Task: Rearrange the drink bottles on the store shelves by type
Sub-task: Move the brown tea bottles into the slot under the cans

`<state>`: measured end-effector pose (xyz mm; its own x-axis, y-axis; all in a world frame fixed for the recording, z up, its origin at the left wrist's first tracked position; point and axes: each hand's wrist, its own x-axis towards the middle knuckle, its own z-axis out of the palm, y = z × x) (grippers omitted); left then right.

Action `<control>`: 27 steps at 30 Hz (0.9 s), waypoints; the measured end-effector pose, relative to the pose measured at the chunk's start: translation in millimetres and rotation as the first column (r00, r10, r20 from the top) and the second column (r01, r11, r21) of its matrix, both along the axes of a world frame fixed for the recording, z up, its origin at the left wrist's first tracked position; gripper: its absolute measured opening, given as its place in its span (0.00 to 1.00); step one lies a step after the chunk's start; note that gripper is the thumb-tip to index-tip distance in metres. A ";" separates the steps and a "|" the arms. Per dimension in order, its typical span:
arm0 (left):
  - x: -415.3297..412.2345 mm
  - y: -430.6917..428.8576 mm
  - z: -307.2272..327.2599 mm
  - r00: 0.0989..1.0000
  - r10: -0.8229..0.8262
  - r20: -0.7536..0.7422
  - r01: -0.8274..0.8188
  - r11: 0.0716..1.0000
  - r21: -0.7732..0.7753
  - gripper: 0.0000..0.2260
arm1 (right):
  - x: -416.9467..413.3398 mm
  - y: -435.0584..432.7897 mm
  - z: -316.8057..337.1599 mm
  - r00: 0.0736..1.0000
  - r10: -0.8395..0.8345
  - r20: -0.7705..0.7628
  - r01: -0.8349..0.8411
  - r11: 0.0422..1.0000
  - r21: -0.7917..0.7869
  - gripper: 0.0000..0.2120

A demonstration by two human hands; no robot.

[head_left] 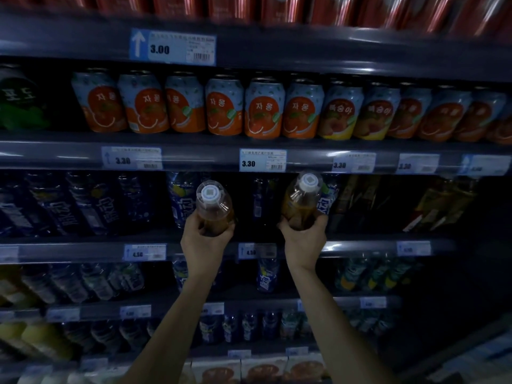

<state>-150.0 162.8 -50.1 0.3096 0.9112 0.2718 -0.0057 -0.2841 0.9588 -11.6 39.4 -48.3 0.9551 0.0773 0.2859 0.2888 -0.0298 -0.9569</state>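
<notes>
The left hand [203,241] grips an amber bottle [214,210], which stands at 12 o'clock from its fingers. The right hand [304,236] grips a second amber bottle [300,203], which leans toward 1 o'clock. Both are held before the blue bottles [69,206].

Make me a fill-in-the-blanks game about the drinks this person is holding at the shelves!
1. The left hand and the right hand each hold one amber ____.
2. The left bottle and the right bottle both have ____ caps.
3. The orange and blue cans stand in a row ____ the two held bottles.
4. The sharpest price tag, under those cans, reads ____.

Missing words: bottle; white; above; 3.30
</notes>
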 end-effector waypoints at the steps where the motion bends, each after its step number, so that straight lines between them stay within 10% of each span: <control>1: 0.2 -2.8 -0.3 1.000 -0.005 -0.012 0.005 1.000 0.011 0.26 | -0.8 -3.0 0.3 1.000 0.004 0.006 -0.004 1.000 0.002 0.26; 27: 123.3 -150.0 -1.4 0.947 -0.295 -0.123 0.302 0.952 0.041 0.28 | 74.6 -154.8 -3.7 0.994 -0.099 -0.053 0.098 0.995 -0.021 0.26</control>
<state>-26.6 12.9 -51.5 0.5973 0.7555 0.2690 0.0093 -0.3419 0.9397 63.0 -115.4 -52.0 0.9724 -0.0134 0.2327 0.2312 -0.0729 -0.9702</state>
